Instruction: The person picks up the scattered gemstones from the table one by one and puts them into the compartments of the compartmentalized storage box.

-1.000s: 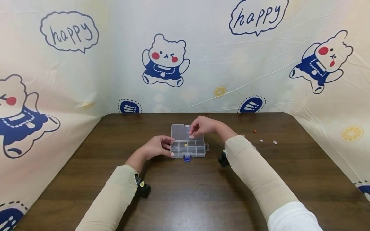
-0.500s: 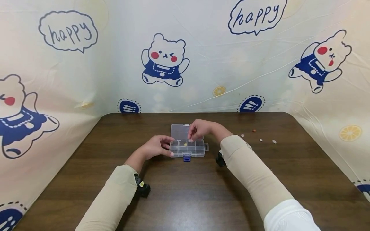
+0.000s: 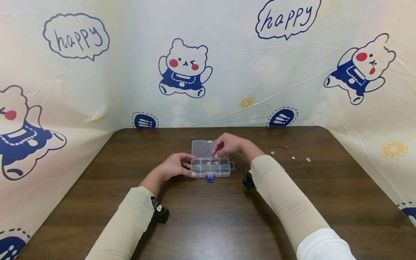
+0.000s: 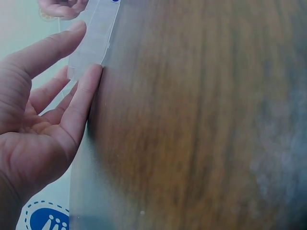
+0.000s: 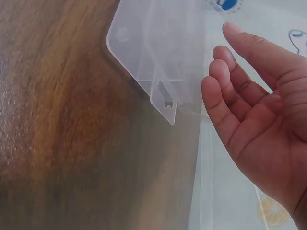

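Note:
A clear plastic compartment box [image 3: 225, 168] stands on the table with its lid [image 3: 200, 148] folded back. My left hand [image 3: 175, 166] grips the box's left end, thumb at the front corner and fingers toward the back. Just over the back row hovers my right hand [image 3: 225, 144], its fingers loosely bent and holding nothing in the right wrist view. One back compartment holds a small yellow piece [image 3: 208, 163]; a flat whitish piece [image 3: 216, 163] lies in the compartment to its right. A blue latch [image 3: 210, 178] hangs at the box's front.
On the brown wooden table [image 3: 201, 224], right of the box, lie a reddish-brown piece [image 3: 285, 147] and several pale ones, among them a white oval [image 3: 308, 159]. A printed cloth [image 3: 227, 72] hangs along the table's back and sides.
My right hand dipped to the box, let go of the whitish piece in a back compartment, and rose slightly. The left hand stays at the box's left end.

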{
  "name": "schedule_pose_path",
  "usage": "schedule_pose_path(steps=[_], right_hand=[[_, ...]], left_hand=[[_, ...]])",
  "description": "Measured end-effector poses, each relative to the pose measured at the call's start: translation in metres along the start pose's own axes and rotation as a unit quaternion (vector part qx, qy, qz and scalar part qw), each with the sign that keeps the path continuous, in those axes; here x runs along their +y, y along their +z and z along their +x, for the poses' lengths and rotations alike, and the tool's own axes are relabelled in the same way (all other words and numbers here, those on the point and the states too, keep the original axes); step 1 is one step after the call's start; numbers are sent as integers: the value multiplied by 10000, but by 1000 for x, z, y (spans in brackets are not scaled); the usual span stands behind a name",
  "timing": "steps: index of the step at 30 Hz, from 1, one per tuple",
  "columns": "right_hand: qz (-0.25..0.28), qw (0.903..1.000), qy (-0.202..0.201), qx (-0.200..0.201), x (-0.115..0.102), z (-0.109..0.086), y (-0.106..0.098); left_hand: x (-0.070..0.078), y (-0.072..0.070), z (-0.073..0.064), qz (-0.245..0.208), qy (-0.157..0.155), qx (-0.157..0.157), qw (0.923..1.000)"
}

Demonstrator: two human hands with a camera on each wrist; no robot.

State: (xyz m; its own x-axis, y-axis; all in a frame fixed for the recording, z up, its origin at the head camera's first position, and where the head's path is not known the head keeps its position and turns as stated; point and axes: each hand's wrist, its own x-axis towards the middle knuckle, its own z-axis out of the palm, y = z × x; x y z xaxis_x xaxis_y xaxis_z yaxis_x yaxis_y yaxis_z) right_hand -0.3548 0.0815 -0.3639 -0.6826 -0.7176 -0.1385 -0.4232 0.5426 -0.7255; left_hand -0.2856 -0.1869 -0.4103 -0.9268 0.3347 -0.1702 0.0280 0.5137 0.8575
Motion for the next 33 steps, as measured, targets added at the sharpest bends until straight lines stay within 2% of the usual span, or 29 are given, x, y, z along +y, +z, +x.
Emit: schedule_pose_path(steps=[13, 23, 33], right_hand=[[362, 9968, -225, 682, -2, -23, -2], [229, 9898, -494, 1316, -7, -40, 0], [469, 9845, -359, 1653, -12, -59, 3]], left_hand=[[2, 1, -2, 63, -43, 35, 10000], [2, 2, -5, 37, -21, 36, 10000], [4, 2, -5, 9, 24, 60, 10000]])
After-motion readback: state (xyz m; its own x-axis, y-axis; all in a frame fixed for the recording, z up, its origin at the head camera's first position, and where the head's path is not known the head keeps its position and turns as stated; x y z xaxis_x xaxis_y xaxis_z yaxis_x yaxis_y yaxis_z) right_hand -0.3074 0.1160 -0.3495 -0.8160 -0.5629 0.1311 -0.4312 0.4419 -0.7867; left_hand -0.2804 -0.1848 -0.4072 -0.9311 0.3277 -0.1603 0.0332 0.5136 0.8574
